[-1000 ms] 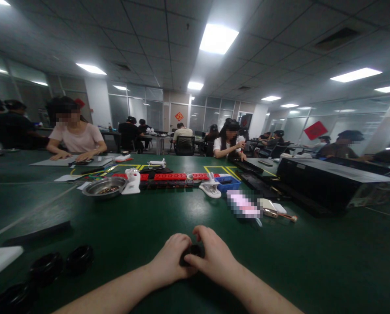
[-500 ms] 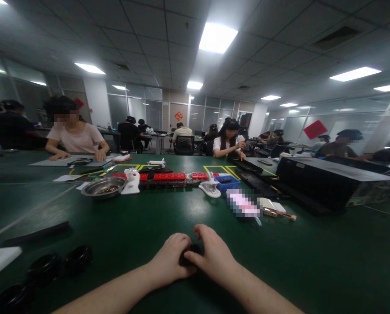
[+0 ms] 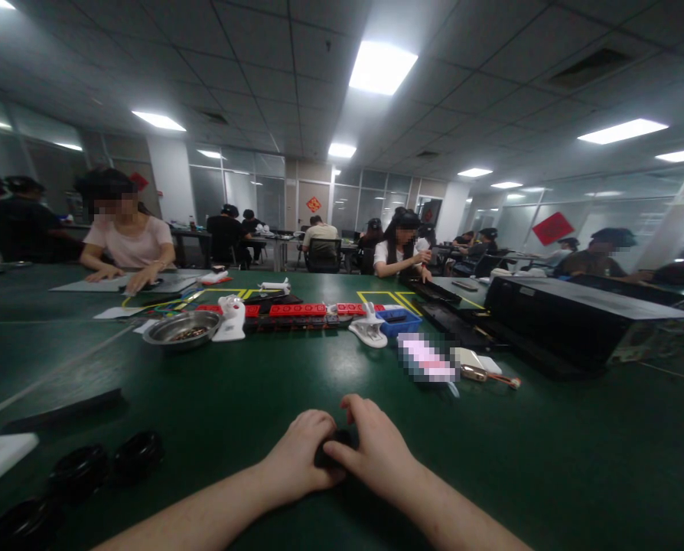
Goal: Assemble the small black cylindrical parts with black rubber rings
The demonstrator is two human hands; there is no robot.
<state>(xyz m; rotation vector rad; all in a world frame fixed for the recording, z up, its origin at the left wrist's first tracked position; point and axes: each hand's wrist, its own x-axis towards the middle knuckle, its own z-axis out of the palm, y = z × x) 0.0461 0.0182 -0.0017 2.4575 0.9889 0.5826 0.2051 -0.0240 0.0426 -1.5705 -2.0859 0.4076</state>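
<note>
Low in the middle of the head view, my left hand and my right hand curl around a small black object at the green table. Fingers cover most of it, so its kind is hidden. The right thumb lies across its near side, and the left thumb reaches under it. To the left sit several glossy black ring-shaped parts, apart from my hands. A long dark strip lies beyond them.
Ahead stand a metal bowl of small parts, a red-topped strip, white stands and a blue bin. A large black case is at right. Co-workers sit across the table. A white block lies at left.
My hands and the black object stay practically still. Across the table at left, a co-worker's hand has moved toward the middle of the grey mat.
</note>
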